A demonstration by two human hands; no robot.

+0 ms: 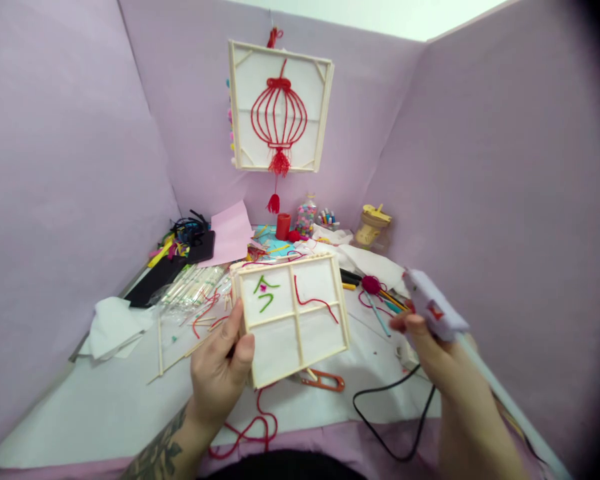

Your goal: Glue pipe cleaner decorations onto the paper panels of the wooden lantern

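My left hand (pixel 223 363) grips the left side of a small lantern frame (pixel 295 313) made of pale wooden sticks, thumb in front. White paper panels fill the frame, split by a cross of sticks. Green yarn strokes (pixel 267 301) with a pink dot sit in the upper left panel. A bent red yarn piece (pixel 313 300) lies on the upper right one. To the right, apart from the frame, my right hand (pixel 430 347) is closed around a pale lavender object (pixel 436 307) with a red-orange mark; its kind is unclear.
A larger lantern (pixel 283 110) with red yarn hangs ahead. Orange-handled scissors (pixel 325 381), loose red yarn (pixel 255 423) and a black cable (pixel 363 413) lie in front. Wrapped sticks (pixel 190 287), a red cup (pixel 283 227) and a pompom jar (pixel 306 219) stand or lie behind.
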